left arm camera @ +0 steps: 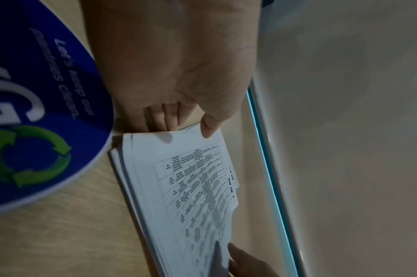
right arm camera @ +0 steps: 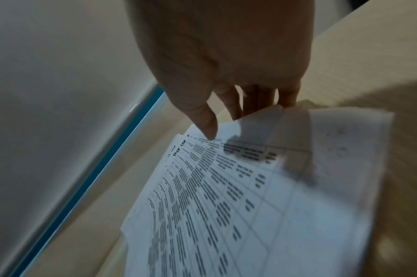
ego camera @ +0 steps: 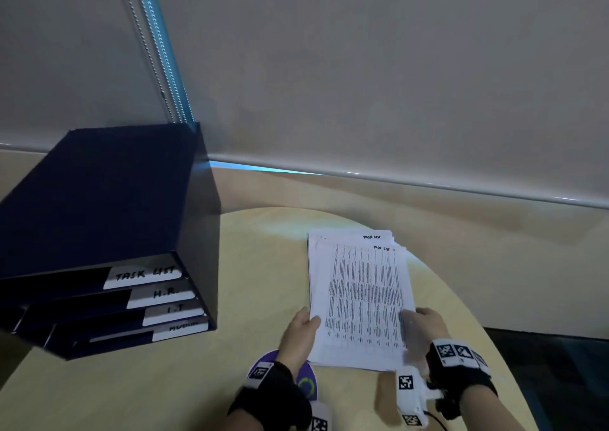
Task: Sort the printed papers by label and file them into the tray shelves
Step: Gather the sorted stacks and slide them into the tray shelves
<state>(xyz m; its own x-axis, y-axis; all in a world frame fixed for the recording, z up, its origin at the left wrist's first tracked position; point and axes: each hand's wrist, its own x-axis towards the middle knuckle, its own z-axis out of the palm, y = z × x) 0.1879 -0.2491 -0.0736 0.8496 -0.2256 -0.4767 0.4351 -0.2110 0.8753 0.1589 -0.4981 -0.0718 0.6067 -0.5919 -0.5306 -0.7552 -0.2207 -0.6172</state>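
A stack of printed papers [ego camera: 359, 295] lies on the round table, its top sheets headed "TASK LIST" in handwriting. My left hand [ego camera: 301, 326] grips the stack's left edge, thumb on top [left arm camera: 209, 129] and fingers under the sheets [left arm camera: 186, 187]. My right hand [ego camera: 420, 326] pinches the right edge of the top sheets [right arm camera: 262, 196], thumb on top, fingers beneath, and they are slightly lifted. A dark blue tray shelf unit [ego camera: 108, 219] stands at the left, with slots labelled "TASK LIST" [ego camera: 143, 274], "H.R." [ego camera: 164, 293], "I.T" [ego camera: 174, 310] and a fourth label I cannot read.
A round blue sticker with green recycling arrows [left arm camera: 36, 131] sits on the tan table [ego camera: 164, 381] under my left wrist. Roller blinds [ego camera: 362, 68] with a bead chain cover the window behind. The table's curved edge runs close on the right.
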